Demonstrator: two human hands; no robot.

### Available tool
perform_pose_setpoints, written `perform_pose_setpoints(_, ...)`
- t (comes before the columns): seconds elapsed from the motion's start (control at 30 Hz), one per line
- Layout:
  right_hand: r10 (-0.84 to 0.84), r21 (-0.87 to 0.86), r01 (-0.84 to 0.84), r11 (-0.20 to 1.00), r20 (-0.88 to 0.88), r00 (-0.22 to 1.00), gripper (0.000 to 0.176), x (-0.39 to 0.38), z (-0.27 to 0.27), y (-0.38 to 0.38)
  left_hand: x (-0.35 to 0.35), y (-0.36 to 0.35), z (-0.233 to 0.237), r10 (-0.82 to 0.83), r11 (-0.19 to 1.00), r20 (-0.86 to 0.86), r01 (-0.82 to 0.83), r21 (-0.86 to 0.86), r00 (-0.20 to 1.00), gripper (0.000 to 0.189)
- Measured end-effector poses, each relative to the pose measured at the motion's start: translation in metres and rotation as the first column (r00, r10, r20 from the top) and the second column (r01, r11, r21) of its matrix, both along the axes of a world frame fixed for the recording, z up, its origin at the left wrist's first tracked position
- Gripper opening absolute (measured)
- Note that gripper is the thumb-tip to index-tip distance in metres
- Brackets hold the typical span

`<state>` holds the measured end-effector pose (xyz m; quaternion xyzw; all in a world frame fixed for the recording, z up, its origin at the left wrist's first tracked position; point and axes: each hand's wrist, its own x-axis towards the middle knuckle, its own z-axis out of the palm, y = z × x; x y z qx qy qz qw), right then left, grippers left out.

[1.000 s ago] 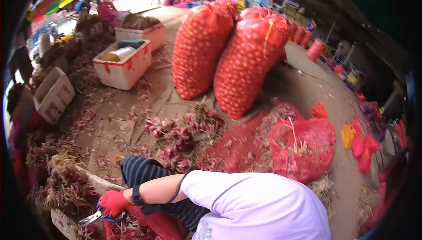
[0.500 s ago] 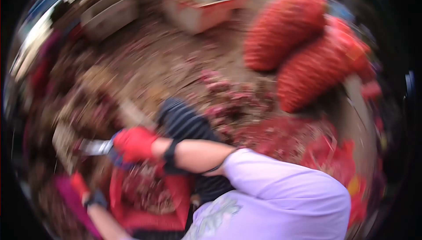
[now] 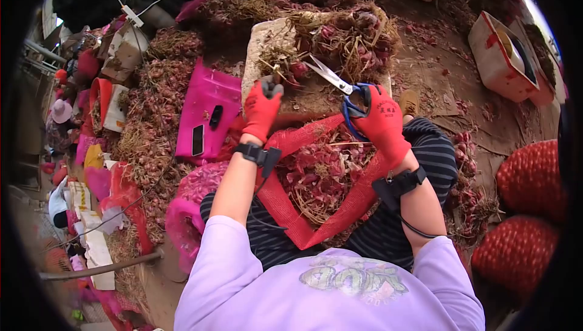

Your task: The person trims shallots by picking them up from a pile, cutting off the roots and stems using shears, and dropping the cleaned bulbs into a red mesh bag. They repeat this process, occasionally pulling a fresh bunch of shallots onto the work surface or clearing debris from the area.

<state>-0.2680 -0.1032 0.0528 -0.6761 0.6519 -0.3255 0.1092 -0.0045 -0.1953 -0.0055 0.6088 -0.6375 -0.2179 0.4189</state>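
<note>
Scissors (image 3: 345, 87) in right hand (image 3: 381, 118), bulb (image 3: 297, 70) beyond left hand (image 3: 262, 109)

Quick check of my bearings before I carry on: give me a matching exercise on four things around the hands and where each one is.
Things:
1. Scissors
2. Phone-like device
3. Red netting
4. Pale block

Places:
A. Beneath bunches of bulbs with dried stalks
B. In the right hand
C. On the magenta plastic
D. Between the striped trouser legs

Right pairs: 1-B, 2-C, 3-D, 4-A.
</note>
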Motion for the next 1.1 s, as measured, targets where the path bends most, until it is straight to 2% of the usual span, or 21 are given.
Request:
perform_pose_setpoints(0.03, -0.004, 0.004, 0.004, 1.000, -0.028, 1.000, 0.044, -0.001, 0.000, 0.000, -0.007, -0.005, 0.000, -0.003, 1.000, 0.030, 0.003, -0.008, 1.000, 0.038)
perform_pose_setpoints(0.07, -0.009, 0.012, 0.010, 1.000, -0.057, 0.998, 0.043, -0.002, -0.001, 0.001, -0.010, -0.007, 0.000, 0.079, 0.997, 0.347, -0.078, -0.018, 0.934, 0.058)
perform_pose_setpoints(0.17, -0.003, 0.005, 0.004, 1.000, -0.044, 0.999, 0.043, -0.004, -0.005, 0.001, -0.008, -0.031, -0.025, 0.300, 0.936, 0.631, -0.348, -0.051, 0.715, 0.081)
perform_pose_setpoints(0.2, -0.004, 0.008, 0.005, 1.000, -0.065, 0.998, 0.042, -0.005, -0.006, 0.002, -0.007, -0.036, -0.023, 0.257, 0.942, 0.627, -0.335, 0.007, 0.735, 0.095)
perform_pose_setpoints(0.3, -0.004, 0.005, 0.004, 1.000, -0.054, 0.999, 0.043, -0.009, -0.007, 0.002, -0.017, -0.032, -0.018, 0.334, 0.917, 0.665, -0.394, -0.064, 0.668, 0.097)
perform_pose_setpoints(0.33, -0.009, 0.002, 0.009, 1.000, -0.064, 0.998, 0.043, -0.011, -0.006, 0.001, -0.019, -0.034, -0.027, 0.421, 0.896, 0.563, -0.422, -0.137, 0.711, 0.097)
perform_pose_setpoints(0.43, -0.029, 0.038, 0.032, 0.999, -0.067, 0.997, 0.043, -0.010, -0.001, 0.003, -0.033, -0.027, -0.009, 0.144, 0.982, 0.248, -0.169, 0.083, 0.958, 0.097)
perform_pose_setpoints(0.47, -0.032, 0.075, 0.036, 0.997, -0.059, 0.998, 0.043, -0.009, 0.005, 0.004, -0.036, -0.036, -0.030, 0.238, 0.971, 0.366, -0.234, -0.056, 0.900, 0.094)
perform_pose_setpoints(0.57, -0.007, 0.092, 0.014, 0.996, -0.075, 0.997, 0.044, -0.010, 0.001, 0.004, -0.046, -0.059, -0.049, 0.420, 0.881, 0.483, -0.473, -0.015, 0.768, 0.093)
perform_pose_setpoints(0.6, 0.004, 0.092, 0.005, 0.996, -0.095, 0.995, 0.044, -0.010, -0.003, 0.003, -0.042, -0.065, -0.047, 0.437, 0.879, 0.377, -0.477, 0.017, 0.817, 0.085)
perform_pose_setpoints(0.63, 0.013, 0.091, -0.002, 0.996, -0.116, 0.993, 0.044, -0.012, -0.006, 0.002, -0.039, -0.069, -0.046, 0.391, 0.918, 0.115, -0.396, 0.022, 0.913, 0.077)
perform_pose_setpoints(0.7, 0.014, 0.050, -0.010, 0.999, -0.087, 0.996, 0.045, -0.012, -0.006, 0.004, -0.031, -0.073, -0.051, 0.201, 0.972, -0.407, -0.234, -0.031, 0.891, 0.061)
perform_pose_setpoints(0.73, 0.023, 0.018, -0.022, 1.000, -0.041, 0.999, 0.045, -0.010, -0.002, 0.005, -0.025, -0.075, -0.050, 0.096, 0.970, -0.451, -0.185, -0.157, 0.888, 0.031)
perform_pose_setpoints(0.77, 0.035, -0.013, -0.035, 0.999, 0.008, 0.999, 0.045, -0.009, 0.000, 0.006, -0.012, -0.068, -0.051, -0.026, 1.000, -0.753, 0.014, -0.022, 0.658, 0.019)
perform_pose_setpoints(0.8, 0.055, 0.006, -0.055, 0.998, 0.024, 0.998, 0.049, -0.010, -0.003, 0.004, -0.004, -0.056, -0.042, -0.069, 0.992, -0.845, 0.125, -0.002, 0.531, 0.018)
perform_pose_setpoints(0.83, 0.064, 0.082, -0.067, 0.994, 0.040, 0.997, 0.050, -0.008, -0.002, 0.004, 0.001, -0.041, -0.032, -0.091, 0.973, -0.917, 0.232, 0.002, 0.389, 0.017)
perform_pose_setpoints(0.87, 0.076, 0.161, -0.085, 0.983, 0.059, 0.995, 0.051, -0.005, -0.001, 0.004, -0.009, -0.016, 0.003, 0.113, 0.979, -0.881, 0.101, 0.179, 0.459, 0.010)
perform_pose_setpoints(0.9, 0.088, 0.242, -0.105, 0.965, 0.079, 0.993, 0.052, -0.001, -0.001, 0.005, 0.002, -0.005, 0.001, 0.073, 0.966, -0.894, 0.191, 0.173, 0.442, 0.007)
perform_pose_setpoints(0.93, 0.157, 0.147, -0.182, 0.972, 0.169, 0.973, 0.056, 0.002, -0.010, 0.004, 0.017, 0.005, -0.001, 0.036, 0.946, -0.907, 0.279, 0.166, 0.420, 0.005)
perform_pose_setpoints(1.0, 0.210, 0.373, -0.395, 0.839, 0.448, 0.869, 0.057, 0.012, -0.008, 0.002, 0.047, 0.017, -0.012, -0.081, 0.872, -0.949, 0.483, 0.081, 0.306, 0.011)
perform_pose_setpoints(1.1, 0.134, 0.497, -0.610, 0.617, 0.697, 0.704, 0.052, 0.027, -0.034, -0.005, 0.042, 0.051, 0.012, 0.114, 0.925, -0.859, 0.262, 0.275, 0.499, 0.018)
